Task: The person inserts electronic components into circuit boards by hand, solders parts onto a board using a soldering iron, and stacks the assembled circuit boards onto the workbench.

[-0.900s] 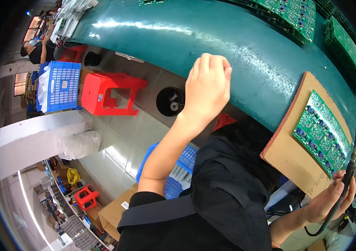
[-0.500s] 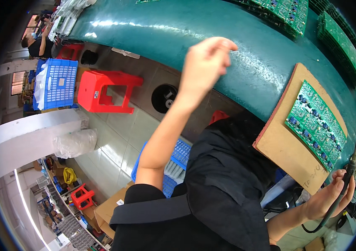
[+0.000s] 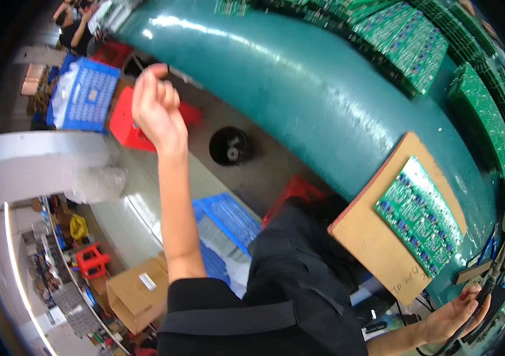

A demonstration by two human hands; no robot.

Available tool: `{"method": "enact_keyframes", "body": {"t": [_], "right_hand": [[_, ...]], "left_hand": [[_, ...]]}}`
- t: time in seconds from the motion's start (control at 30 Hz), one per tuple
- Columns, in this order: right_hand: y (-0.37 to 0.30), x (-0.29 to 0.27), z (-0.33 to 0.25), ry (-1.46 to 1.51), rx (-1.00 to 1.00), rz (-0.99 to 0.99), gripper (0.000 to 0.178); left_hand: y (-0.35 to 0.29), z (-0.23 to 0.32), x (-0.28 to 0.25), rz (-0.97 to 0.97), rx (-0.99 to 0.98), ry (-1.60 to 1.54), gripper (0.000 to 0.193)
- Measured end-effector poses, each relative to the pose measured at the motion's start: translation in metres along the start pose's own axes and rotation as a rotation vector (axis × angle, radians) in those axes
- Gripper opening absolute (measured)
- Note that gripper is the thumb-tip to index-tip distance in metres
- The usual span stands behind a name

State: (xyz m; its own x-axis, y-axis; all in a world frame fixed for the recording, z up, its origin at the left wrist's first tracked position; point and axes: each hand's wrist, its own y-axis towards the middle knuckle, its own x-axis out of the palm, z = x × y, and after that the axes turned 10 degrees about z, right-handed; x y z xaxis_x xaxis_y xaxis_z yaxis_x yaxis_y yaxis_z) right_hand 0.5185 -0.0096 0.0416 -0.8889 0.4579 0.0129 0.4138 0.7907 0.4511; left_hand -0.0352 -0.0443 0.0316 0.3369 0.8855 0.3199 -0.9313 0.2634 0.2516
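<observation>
In the head view, your right hand (image 3: 460, 311) is low at the right, its fingers closed around the dark handle of a soldering iron (image 3: 488, 287). The iron's metal end points up the picture, clear of the work, though it blurs into the clutter behind it.

The green circuit board (image 3: 420, 216) lies on a brown backing board (image 3: 371, 237) at the near edge of the tabletop (image 3: 300, 101). From your right hand it is up and to the left, near but not touching. Its long axis slants from upper left to lower right, so one short end faces roughly toward that hand.

Your left hand (image 3: 160, 110) is much farther from it, raised well off to the left in front of a red stool (image 3: 123, 124), with its fingers curled inward. A thin dark line shows by its fingertips, but with this blur you cannot fairly tell whether it is something pinched there or part of the background.

Beyond the circuit board, one stack of green boards (image 3: 404, 47) stands at the far side, and another stack (image 3: 481, 115) is to its right. Left of your lap, a black bucket (image 3: 228, 145) stands on the floor.
</observation>
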Motion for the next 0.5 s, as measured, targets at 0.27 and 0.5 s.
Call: {"method": "enact_keyframes", "body": {"t": [0.27, 0.5], "right_hand": [[-0.009, -0.035, 0.02, -0.379, -0.094, 0.182, 0.038], [0.015, -0.057, 0.053, -0.382, -0.392, 0.347, 0.019]], "left_hand": [[-0.02, 0.011, -0.042, -0.094, -0.031, 0.055, 0.023], [-0.102, -0.112, -0.167, -0.486, -0.171, 0.665, 0.009]]}}
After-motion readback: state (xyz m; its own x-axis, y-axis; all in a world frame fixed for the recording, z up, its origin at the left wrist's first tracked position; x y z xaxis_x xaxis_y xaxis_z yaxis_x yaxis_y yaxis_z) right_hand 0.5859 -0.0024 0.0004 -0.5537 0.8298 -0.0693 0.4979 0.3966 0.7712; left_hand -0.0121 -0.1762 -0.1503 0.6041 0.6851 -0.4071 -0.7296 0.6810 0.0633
